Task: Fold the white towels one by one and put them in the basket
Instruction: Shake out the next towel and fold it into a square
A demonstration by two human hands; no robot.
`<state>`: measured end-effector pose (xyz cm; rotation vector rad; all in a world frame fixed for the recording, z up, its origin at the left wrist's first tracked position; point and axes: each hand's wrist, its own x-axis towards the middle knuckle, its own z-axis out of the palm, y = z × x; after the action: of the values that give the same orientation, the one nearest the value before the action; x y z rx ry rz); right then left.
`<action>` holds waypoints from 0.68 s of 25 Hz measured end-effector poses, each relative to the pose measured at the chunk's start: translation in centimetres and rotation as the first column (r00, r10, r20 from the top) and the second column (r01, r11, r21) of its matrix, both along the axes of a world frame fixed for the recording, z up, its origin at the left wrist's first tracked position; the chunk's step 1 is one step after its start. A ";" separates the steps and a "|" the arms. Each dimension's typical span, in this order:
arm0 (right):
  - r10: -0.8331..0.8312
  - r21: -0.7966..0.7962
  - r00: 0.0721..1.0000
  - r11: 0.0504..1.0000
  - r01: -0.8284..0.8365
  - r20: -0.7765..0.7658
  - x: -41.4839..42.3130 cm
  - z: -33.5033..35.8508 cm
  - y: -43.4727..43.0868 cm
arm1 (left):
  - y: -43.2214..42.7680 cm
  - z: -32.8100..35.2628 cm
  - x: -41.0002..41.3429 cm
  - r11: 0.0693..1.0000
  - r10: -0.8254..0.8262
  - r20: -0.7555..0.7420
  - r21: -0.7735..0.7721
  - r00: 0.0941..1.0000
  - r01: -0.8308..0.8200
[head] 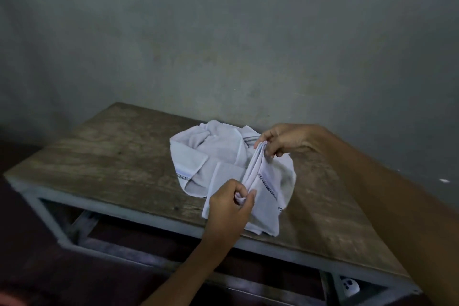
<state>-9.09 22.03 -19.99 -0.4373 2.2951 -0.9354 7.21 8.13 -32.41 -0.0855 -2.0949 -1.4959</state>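
Now: step = separating one towel [263, 211] from pile [211, 154] on desk [111, 151] | left hand [229, 204] pinches near edge, right hand [285, 141] pinches far edge | next, likely: pull taut, fold in half | basket not in view

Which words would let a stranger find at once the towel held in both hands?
Find the wooden table by the grey wall; a heap of white towels lies on it. The held towel is the nearest one: unlike the rest, both the left hand and right hand pinch it up.
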 end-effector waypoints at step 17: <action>0.125 0.196 0.962 0.978 -0.078 -0.244 -1.7 -8.6 -8.3 | -6.0 -4.4 0.8 0.966 0.188 0.425 -0.245 0.886 -0.087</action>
<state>-10.80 13.74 -28.63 -0.6198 2.5366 -0.6378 7.98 2.17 -36.79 0.3533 -2.5634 -1.2788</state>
